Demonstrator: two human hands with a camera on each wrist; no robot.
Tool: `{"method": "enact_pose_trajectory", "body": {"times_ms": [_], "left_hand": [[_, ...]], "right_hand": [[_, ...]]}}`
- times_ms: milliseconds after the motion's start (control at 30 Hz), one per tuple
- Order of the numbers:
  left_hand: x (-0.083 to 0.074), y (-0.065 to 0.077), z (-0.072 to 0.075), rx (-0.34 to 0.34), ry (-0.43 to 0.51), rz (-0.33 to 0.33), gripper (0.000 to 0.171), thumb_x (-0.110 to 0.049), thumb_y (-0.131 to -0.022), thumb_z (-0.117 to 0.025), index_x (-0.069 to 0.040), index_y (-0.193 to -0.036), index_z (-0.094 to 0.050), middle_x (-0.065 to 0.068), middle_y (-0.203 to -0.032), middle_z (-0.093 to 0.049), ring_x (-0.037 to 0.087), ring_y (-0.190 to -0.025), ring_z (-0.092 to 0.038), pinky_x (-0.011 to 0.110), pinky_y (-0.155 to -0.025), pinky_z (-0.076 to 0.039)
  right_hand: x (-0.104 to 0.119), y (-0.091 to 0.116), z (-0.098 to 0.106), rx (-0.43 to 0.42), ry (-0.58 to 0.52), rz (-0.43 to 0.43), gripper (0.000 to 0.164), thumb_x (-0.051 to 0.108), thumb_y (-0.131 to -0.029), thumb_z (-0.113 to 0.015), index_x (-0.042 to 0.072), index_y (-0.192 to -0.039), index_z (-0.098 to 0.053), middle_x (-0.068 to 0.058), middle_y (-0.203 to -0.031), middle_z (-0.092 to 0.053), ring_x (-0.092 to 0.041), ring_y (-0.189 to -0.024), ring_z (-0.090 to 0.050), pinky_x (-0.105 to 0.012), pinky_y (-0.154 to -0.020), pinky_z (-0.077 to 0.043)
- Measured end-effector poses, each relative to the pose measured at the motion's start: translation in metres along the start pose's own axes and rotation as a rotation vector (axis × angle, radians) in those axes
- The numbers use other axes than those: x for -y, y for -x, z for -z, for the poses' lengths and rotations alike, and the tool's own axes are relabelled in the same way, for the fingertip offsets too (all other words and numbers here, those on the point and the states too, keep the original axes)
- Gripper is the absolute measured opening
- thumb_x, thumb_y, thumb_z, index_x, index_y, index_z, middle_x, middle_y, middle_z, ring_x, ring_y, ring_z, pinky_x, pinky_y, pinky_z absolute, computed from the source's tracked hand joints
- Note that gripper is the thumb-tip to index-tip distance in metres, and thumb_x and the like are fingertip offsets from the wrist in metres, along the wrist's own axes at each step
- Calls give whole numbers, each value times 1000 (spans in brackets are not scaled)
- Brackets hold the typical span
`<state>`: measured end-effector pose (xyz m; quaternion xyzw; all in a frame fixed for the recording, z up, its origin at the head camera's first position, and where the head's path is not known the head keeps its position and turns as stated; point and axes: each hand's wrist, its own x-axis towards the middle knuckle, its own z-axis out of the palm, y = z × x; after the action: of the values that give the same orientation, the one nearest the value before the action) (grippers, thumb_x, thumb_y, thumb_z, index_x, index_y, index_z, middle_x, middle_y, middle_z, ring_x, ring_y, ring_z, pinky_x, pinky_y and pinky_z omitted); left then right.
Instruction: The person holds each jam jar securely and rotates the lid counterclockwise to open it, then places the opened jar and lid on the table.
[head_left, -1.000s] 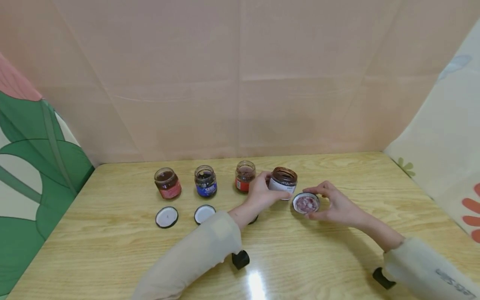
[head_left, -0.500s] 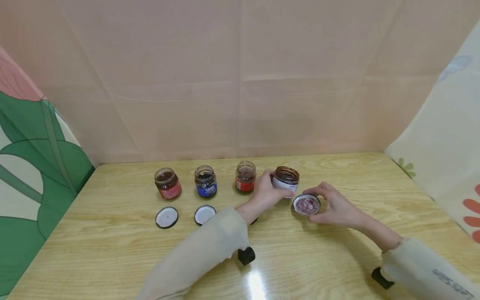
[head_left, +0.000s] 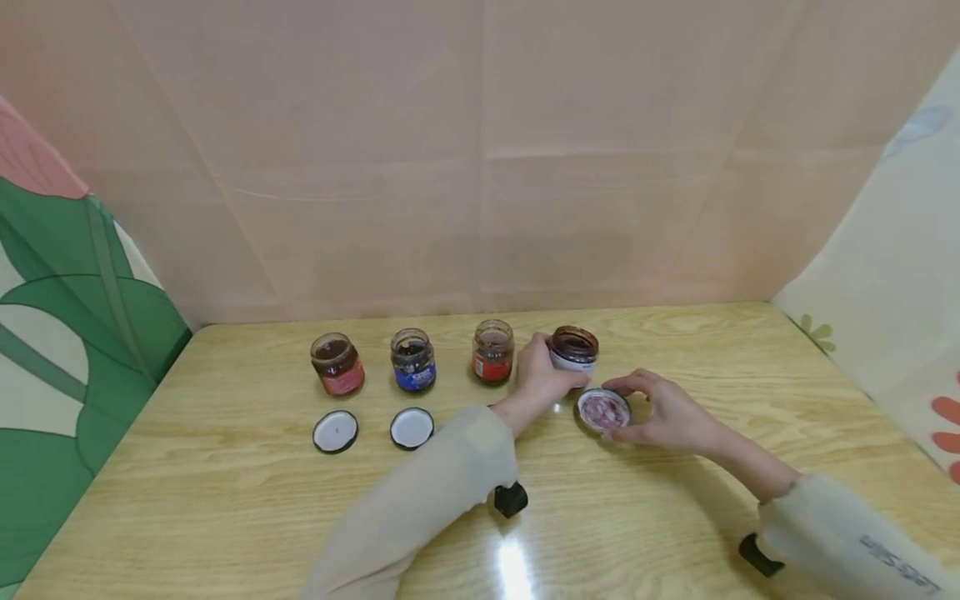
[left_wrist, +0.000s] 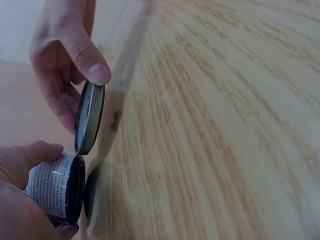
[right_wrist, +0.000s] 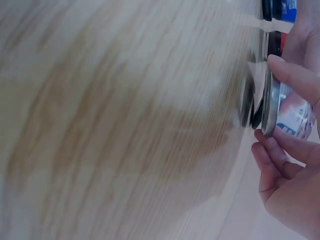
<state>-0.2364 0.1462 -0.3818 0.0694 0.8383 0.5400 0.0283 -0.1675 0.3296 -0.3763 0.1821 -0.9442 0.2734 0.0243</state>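
Note:
My left hand (head_left: pixel 542 379) grips a glass jar (head_left: pixel 573 354) with a white label. The jar is lidless, its inside dark brown; in the left wrist view, fine print covers the label (left_wrist: pixel 49 187). My right hand (head_left: pixel 663 415) pinches a round lid (head_left: pixel 602 410) by its edge, between thumb and fingers. The lid's underside, smeared reddish-purple and white, faces up. In the left wrist view the right hand (left_wrist: pixel 67 60) holds the lid (left_wrist: pixel 90 117) just above the table, close beside the jar.
Lidless jars with a pink label (head_left: pixel 342 379), a blue label (head_left: pixel 415 377) and a red label (head_left: pixel 492 367) stand leftward. Two lids, one left (head_left: pixel 335 432) and one right (head_left: pixel 412 428), lie with white insides up. A wood-grain table (head_left: pixel 187 500) meets a fabric backdrop (head_left: pixel 480 167).
My left hand and its jar have shifted slightly right and away from me. The lid in my right hand has tilted and moved a little left. The other jars stay put.

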Motion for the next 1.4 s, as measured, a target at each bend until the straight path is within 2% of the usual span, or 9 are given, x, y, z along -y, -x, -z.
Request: {"method": "enact_pose_trajectory", "body": {"times_ms": [200,433,667,1067,1200,1400], "left_hand": [[2,-3,-4,-28,-30,-13,66,-18,-65,-88,-6,-119,-53,10,-113,-64,24,-109,-59,34,-98,-47],[7,-5,-5,-38,-104,-38,67,-17,-62,-90,-7,-117,-53,10,-114,-65,24,-110,-59,34,-99,-46],[10,-9,-2,-38,-133,-14,71,-20,-63,-90,-8,-121,-52,12,-119,-64,25,-113,-59,34,-101,-46],[10,-8,1,-30,-149,-92,70,-20,-64,-89,-6,-121,-52,14,-116,-65,27,-111,-61,34,-98,-48],[9,-7,0,-29,-181,-66,72,-24,-64,-89,-7,-122,-51,13,-115,-65,26,-110,-61,34,-96,-49],[1,-6,1,18,-169,-8,87,-29,-65,-89,-5,-134,-41,16,-124,-59,28,-117,-56,37,-100,-47]], "right_hand": [[7,-2,-2,-21,10,10,67,29,-64,-89,0,-119,-63,-7,-100,-65,-25,-94,-61,-50,-84,-50],[14,-2,-6,-9,-13,-23,70,31,-64,-89,-1,-119,-62,-7,-99,-65,-22,-90,-59,-32,-73,-46],[12,-4,-15,-18,-5,-15,69,29,-63,-89,-4,-118,-62,-6,-96,-63,-18,-85,-57,-32,-73,-49],[12,-9,-22,-53,37,3,66,26,-63,-89,-4,-114,-62,-9,-98,-62,-22,-87,-59,-38,-75,-50],[14,-10,-23,-44,52,-11,66,27,-64,-89,-5,-114,-62,-10,-97,-61,-22,-87,-59,-35,-73,-50],[16,-10,-22,-26,57,-18,70,32,-66,-87,-8,-117,-60,-11,-97,-60,-21,-86,-58,-30,-69,-48]]}}
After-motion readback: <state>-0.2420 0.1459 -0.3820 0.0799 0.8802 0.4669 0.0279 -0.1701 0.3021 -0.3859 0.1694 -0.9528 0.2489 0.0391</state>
